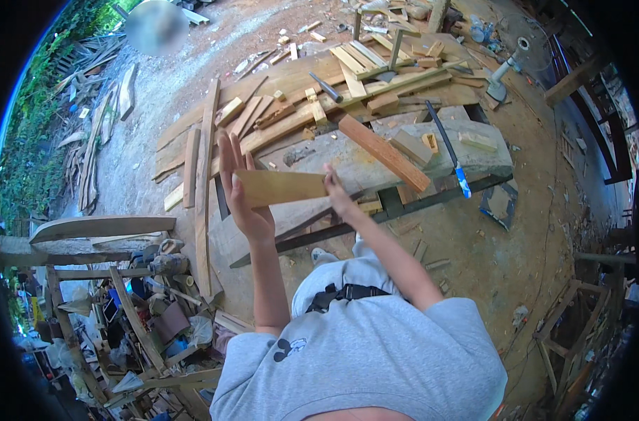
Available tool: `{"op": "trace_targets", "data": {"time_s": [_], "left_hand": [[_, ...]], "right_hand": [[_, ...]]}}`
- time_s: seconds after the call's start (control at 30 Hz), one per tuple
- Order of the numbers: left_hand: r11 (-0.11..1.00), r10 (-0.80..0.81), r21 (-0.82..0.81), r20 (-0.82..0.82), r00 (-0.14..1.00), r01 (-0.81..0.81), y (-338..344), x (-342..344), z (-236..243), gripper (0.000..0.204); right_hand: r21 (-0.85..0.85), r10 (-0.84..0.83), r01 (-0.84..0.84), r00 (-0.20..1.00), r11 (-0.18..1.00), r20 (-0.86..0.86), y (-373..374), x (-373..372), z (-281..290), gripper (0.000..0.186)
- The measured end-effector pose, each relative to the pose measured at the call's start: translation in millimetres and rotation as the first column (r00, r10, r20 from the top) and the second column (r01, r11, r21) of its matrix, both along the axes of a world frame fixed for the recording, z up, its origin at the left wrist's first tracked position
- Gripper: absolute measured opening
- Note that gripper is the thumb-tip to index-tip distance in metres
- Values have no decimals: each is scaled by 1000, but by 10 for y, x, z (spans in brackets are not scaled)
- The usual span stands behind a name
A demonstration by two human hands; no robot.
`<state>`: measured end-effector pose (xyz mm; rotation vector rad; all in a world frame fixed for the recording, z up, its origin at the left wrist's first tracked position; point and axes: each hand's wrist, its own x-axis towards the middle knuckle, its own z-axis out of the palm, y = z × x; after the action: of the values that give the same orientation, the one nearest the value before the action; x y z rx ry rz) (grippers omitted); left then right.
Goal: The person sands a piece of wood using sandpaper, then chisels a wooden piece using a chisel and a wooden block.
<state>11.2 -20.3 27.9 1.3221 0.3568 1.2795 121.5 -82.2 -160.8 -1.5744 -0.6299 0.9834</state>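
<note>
A flat, pale yellowish wooden board [284, 188] is held up in front of me, over the workbench. My right hand [339, 193] grips its right end, thumb on the near face. At the other end, my left hand [248, 200] is raised with its fingers stretched upward. The board's left end meets the left thumb and palm, but the fingers are not wrapped round it. Below lies the worn wooden workbench [291, 228]. On it, just beyond my right hand, rests a reddish-brown wooden block [382, 153].
A saw-like tool with a blue handle [462, 181] lies on the bench's right. Beyond are a dark cylindrical tool [326, 88] and several wood offcuts [263, 112]. A long plank [207, 189] stands left of my left hand. Cluttered shelving [133, 316] is at lower left.
</note>
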Motion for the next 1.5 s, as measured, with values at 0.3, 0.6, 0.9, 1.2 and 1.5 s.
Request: {"op": "trace_targets", "data": {"time_s": [0.3, 0.6, 0.9, 1.2, 1.5], "left_hand": [[988, 143, -60, 56, 988, -140, -43, 59, -115, 49], [988, 141, -103, 256, 956, -118, 110, -90, -283, 28], [941, -336, 94, 380, 862, 326, 377, 24, -104, 39], [710, -699, 221, 340, 629, 669, 397, 499, 42, 33], [437, -893, 392, 80, 443, 810, -2, 1172, 100, 45]], "right_hand": [[478, 186, -130, 980, 869, -73, 148, -518, 792, 49], [72, -4, 3, 1000, 997, 13, -198, 197, -373, 54], [263, -479, 502, 865, 824, -151, -1212, 559, 108, 54], [29, -860, 894, 439, 447, -259, -2332, 219, -179, 50], [61, -952, 976, 217, 208, -218, -2547, -124, -275, 50]]}}
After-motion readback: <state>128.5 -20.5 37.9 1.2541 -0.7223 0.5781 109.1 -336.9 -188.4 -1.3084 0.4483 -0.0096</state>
